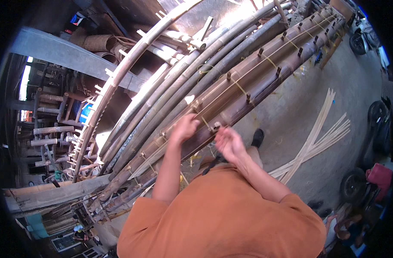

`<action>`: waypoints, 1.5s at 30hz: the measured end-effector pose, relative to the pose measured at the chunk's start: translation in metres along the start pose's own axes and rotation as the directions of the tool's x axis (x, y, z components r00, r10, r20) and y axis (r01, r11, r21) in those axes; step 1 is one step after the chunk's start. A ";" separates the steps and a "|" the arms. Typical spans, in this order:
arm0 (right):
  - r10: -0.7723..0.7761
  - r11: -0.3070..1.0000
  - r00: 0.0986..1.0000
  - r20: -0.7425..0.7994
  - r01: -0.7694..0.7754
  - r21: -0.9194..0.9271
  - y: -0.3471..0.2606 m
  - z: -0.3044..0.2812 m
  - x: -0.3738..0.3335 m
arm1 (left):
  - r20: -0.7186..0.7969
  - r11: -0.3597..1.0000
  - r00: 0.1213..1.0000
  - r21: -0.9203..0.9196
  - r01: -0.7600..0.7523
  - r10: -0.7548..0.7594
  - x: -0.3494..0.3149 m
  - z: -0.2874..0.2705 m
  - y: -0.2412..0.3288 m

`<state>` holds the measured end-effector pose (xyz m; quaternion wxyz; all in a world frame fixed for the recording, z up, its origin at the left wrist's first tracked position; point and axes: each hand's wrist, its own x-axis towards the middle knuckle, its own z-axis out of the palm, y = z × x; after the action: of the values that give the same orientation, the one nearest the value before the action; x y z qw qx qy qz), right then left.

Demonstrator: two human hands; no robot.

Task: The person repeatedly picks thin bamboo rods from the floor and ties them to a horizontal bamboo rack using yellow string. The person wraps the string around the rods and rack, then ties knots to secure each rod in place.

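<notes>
Where the two hands work: mid-view, over a pair of bamboo poles (267, 89); clock positions below are read from the view's middle, 12 at the top.
Pair of bamboo poles: brown, side by side, running slantwise from 8 o'clock up to nearly 2 o'clock and passing just beyond the wearer's body.
Pegs (260, 52): short, dark, standing in rows along both poles.
Ties (271, 63): thin, yellowish, crossing from pole to pole at intervals.
Left hand (187, 128): at the farther pole, fingers curled in; whether anything is held, cannot tell.
Right hand (230, 144): by the nearer pole, just beside a peg toward its 10 o'clock; fingers drawn narrow, their tips blurred; contents, cannot tell.
Orange shirt (222, 210): the wearer's, at 6 o'clock, both bare forearms reaching from its sleeves.
Dark shoe (257, 137): one, at 3 o'clock.
Pale strips (314, 146): long, flat, several, crossing one another on the concrete floor (286, 114), 3 o'clock.
Curved pole (114, 86): one, set with pale prongs, arching from 8 to 12 o'clock.
Grey poles (175, 88): bundle, between curved pole and worked pair.
Woven baskets (95, 43): brown, at 10 o'clock.
Motorcycle (362, 41): partly seen, 2 o'clock.
Black wheel (353, 185): one, toward 4 o'clock.
</notes>
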<state>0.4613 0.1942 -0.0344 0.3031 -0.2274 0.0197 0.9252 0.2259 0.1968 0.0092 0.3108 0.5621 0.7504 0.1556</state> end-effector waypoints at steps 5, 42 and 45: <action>-0.546 0.127 0.666 0.508 0.665 -0.735 0.042 0.143 0.008 | -0.073 0.985 0.989 0.105 0.138 -0.131 -0.018 0.007 0.049; 0.184 -0.551 0.820 0.542 0.542 -0.634 0.138 0.021 -0.031 | -0.352 0.988 0.928 0.053 0.145 -0.117 -0.038 -0.088 -0.070; 0.124 0.380 0.981 0.149 0.092 -0.920 0.193 0.014 -0.022 | -0.009 0.999 0.999 0.017 0.050 -0.050 -0.110 -0.072 -0.129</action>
<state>0.3616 0.0275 -0.0320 0.1166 -0.2664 -0.5258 0.7993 0.1027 0.0606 0.0213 0.3065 0.5453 0.7668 0.1439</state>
